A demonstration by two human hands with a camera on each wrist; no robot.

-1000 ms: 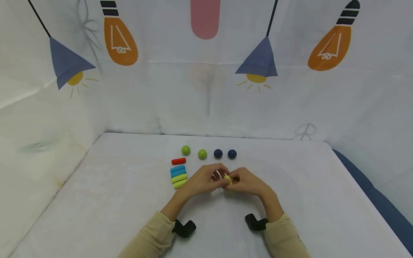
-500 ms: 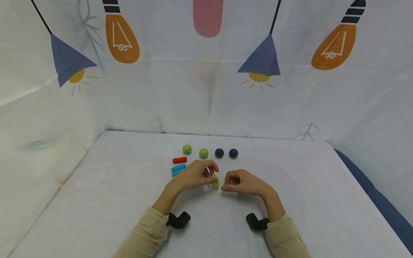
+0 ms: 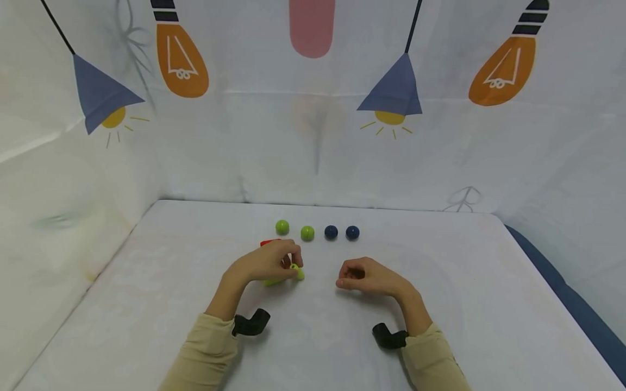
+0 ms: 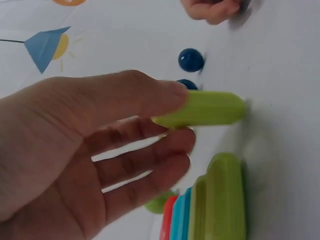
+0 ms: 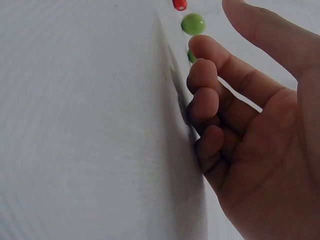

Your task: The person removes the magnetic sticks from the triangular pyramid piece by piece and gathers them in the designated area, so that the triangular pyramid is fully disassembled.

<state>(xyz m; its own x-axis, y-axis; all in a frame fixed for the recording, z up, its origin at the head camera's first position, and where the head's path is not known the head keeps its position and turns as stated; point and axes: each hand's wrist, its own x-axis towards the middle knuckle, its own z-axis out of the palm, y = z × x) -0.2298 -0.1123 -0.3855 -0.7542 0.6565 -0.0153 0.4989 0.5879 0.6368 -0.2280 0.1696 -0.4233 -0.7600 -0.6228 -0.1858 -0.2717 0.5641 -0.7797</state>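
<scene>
Between thumb and forefinger my left hand (image 3: 266, 263) pinches a yellow-green plastic rod (image 4: 212, 107), probably a magnetic building stick, just above the table. Beside and partly under that hand lies a row of similar rods: yellow-green rods (image 4: 225, 200), blue rods (image 4: 181, 212) and a red rod (image 3: 266, 242). In the head view the hand hides most of the row. My right hand (image 3: 374, 277) rests on the table to the right, its fingers loosely curled around nothing, as the right wrist view also shows.
Behind the hands, two green balls (image 3: 307, 233) and two navy balls (image 3: 331, 232) stand in a line on the white table (image 3: 146, 304). A white curtain (image 3: 254, 141) printed with lamps hangs past the far edge. Both wrists carry black camera mounts (image 3: 251, 322).
My left hand has moved left with the yellow-green rod, away from my right hand and over to the row. The right hand has let go of the rod and stays in place.
</scene>
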